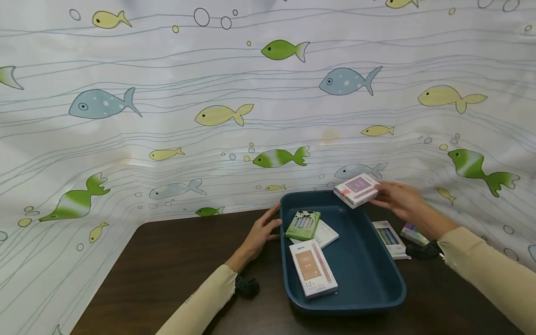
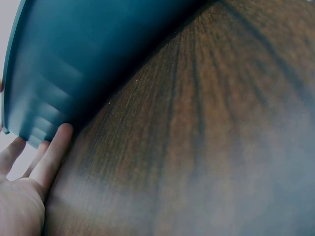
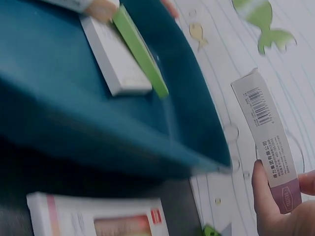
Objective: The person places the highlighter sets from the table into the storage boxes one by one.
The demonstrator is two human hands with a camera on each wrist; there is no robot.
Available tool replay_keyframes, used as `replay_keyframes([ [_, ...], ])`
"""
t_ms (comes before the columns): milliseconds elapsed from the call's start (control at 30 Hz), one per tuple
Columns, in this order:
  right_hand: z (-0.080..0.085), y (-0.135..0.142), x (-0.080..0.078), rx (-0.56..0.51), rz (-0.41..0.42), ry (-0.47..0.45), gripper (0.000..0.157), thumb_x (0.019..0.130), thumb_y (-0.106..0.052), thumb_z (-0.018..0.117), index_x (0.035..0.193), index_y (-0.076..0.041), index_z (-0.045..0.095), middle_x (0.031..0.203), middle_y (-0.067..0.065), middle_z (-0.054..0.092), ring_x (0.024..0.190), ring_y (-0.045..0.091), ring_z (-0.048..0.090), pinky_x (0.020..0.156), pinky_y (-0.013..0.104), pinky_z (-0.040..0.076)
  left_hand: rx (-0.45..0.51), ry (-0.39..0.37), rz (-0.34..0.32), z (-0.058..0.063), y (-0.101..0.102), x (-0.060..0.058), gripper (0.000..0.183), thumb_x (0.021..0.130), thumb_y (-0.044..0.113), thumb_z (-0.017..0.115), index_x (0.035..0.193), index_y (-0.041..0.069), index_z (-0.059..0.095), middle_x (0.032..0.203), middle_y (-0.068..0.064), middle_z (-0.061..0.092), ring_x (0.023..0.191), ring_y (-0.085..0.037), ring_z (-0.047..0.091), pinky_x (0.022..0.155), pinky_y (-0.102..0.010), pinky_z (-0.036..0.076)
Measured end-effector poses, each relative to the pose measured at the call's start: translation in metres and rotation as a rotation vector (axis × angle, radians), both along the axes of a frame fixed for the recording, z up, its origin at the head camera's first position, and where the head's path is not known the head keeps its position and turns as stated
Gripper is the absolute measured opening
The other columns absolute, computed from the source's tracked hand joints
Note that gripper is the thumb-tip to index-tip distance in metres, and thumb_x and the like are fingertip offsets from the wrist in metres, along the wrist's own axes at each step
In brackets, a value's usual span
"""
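A white box with a purple panel [image 1: 357, 190] is pinched in my right hand [image 1: 395, 199], above the far right corner of the blue tray [image 1: 360, 274]. Its barcode side [image 3: 266, 130] faces the right wrist camera. My left hand [image 1: 261, 232] touches the tray's outer left wall with its fingers, which look fairly straight in the left wrist view. Inside the tray, a green box [image 1: 303, 225] with a cow-print top leans on a white box [image 1: 325, 234]. A white box with an orange-brown panel [image 1: 313, 269] lies nearer the front.
Right of the tray on the dark wooden table [image 1: 176, 251] lie a white box with a dark window [image 1: 391, 239] and a purple-and-green box [image 1: 413, 233], partly behind the right wrist. A fish-print curtain [image 1: 226, 144] hangs along the back of the table.
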State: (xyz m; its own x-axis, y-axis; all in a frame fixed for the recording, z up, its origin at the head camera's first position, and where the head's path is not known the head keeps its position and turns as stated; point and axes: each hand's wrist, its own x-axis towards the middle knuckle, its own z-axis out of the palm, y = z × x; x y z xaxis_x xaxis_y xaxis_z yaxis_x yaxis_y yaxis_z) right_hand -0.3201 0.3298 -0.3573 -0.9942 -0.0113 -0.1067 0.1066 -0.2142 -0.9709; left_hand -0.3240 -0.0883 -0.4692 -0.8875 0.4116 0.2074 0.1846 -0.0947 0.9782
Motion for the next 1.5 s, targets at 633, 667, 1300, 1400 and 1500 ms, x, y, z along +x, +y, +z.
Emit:
replay_keyframes([
  [633, -0.012, -0.06, 0.022, 0.252, 0.203, 0.108, 0.056, 0.104, -0.008, 0.06, 0.149, 0.016, 0.033, 0.141, 0.035, 0.04, 0.104, 0.029, 0.068, 0.09, 0.05, 0.055, 0.007, 0.02, -0.006, -0.002, -0.002, 0.002, 0.059, 0.108, 0.024, 0.055, 0.162, 0.025, 0.032, 0.165, -0.003, 0.025, 0.142, -0.037, 0.038, 0.097, -0.05, 0.052],
  [667, -0.013, -0.061, 0.022, 0.267, 0.209, 0.112, 0.054, 0.104, -0.008, 0.061, 0.146, 0.016, 0.037, 0.138, 0.034, 0.043, 0.103, 0.03, 0.068, 0.089, 0.05, 0.055, 0.006, 0.019, -0.004, -0.002, -0.003, 0.002, 0.059, 0.108, 0.023, 0.055, 0.162, 0.025, 0.032, 0.165, -0.003, 0.025, 0.142, -0.037, 0.038, 0.097, -0.05, 0.052],
  [1300, -0.002, -0.075, 0.019, 0.853, 0.355, 0.405, 0.048, 0.105, -0.018, 0.061, 0.148, -0.001, 0.052, 0.146, 0.025, 0.05, 0.131, 0.044, 0.05, 0.103, 0.061, 0.042, 0.024, -0.001, -0.002, 0.001, 0.001, 0.002, 0.06, 0.106, 0.023, 0.058, 0.161, 0.025, 0.034, 0.164, -0.002, 0.028, 0.139, -0.032, 0.043, 0.096, -0.047, 0.053],
  [1400, 0.004, -0.07, 0.018, 0.843, 0.328, 0.423, 0.046, 0.106, -0.017, 0.059, 0.148, 0.0, 0.052, 0.144, 0.024, 0.053, 0.129, 0.042, 0.053, 0.104, 0.06, 0.042, 0.019, 0.001, -0.004, 0.001, 0.0, 0.001, 0.06, 0.107, 0.022, 0.057, 0.161, 0.025, 0.034, 0.164, -0.002, 0.028, 0.139, -0.032, 0.042, 0.096, -0.047, 0.053],
  [1500, 0.009, -0.059, 0.016, 0.847, 0.237, 0.445, 0.041, 0.107, -0.02, 0.056, 0.143, 0.0, 0.056, 0.139, 0.024, 0.057, 0.124, 0.042, 0.056, 0.102, 0.06, 0.044, 0.011, 0.004, -0.005, 0.001, 0.0, 0.0, 0.059, 0.107, 0.022, 0.057, 0.161, 0.025, 0.034, 0.164, -0.002, 0.028, 0.14, -0.033, 0.042, 0.096, -0.047, 0.053],
])
